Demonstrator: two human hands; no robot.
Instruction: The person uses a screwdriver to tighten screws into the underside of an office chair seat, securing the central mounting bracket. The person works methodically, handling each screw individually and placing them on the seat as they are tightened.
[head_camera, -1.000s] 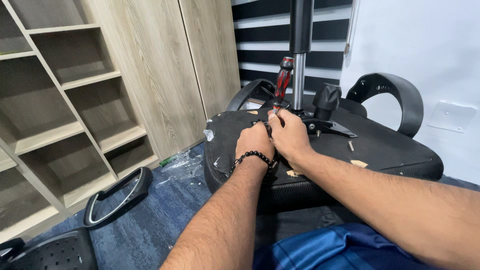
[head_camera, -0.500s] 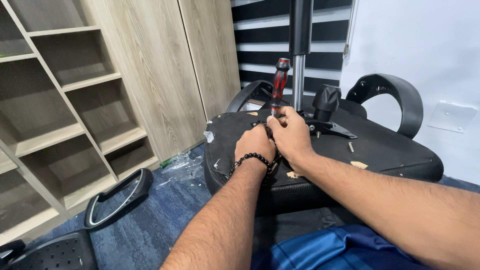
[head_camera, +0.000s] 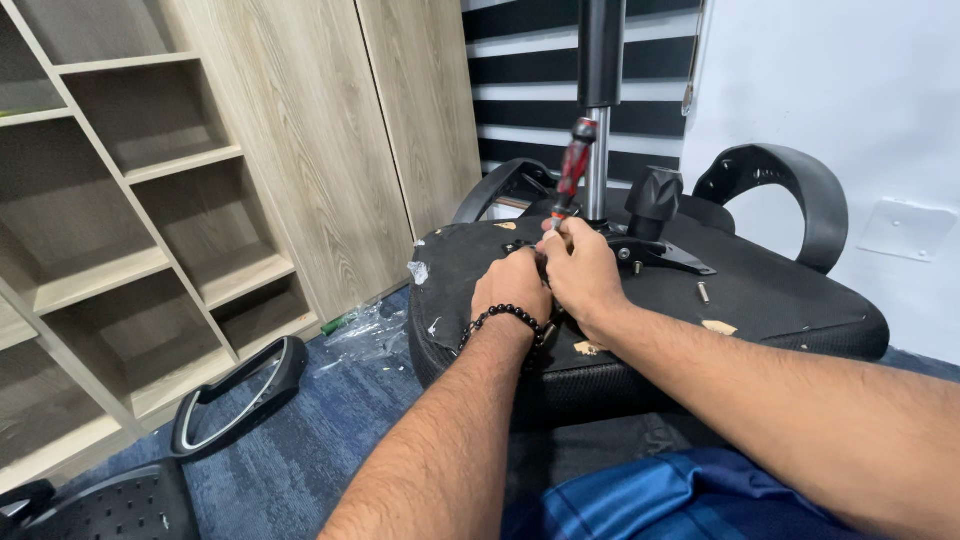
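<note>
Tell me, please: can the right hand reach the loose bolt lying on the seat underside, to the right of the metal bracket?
Probably yes. The bolt lies in the open on the seat underside, just beyond the right hand, with nothing between them. That hand would first need to leave the screwdriver.

Blue carpeted floor (head_camera: 300, 450) carries an upturned black office-chair seat (head_camera: 780, 310) toward its far edge by the wall, a loose black curved plastic armrest (head_camera: 235, 395) near the wooden shelving, and crumpled clear plastic wrap (head_camera: 370, 330) between them.
</note>
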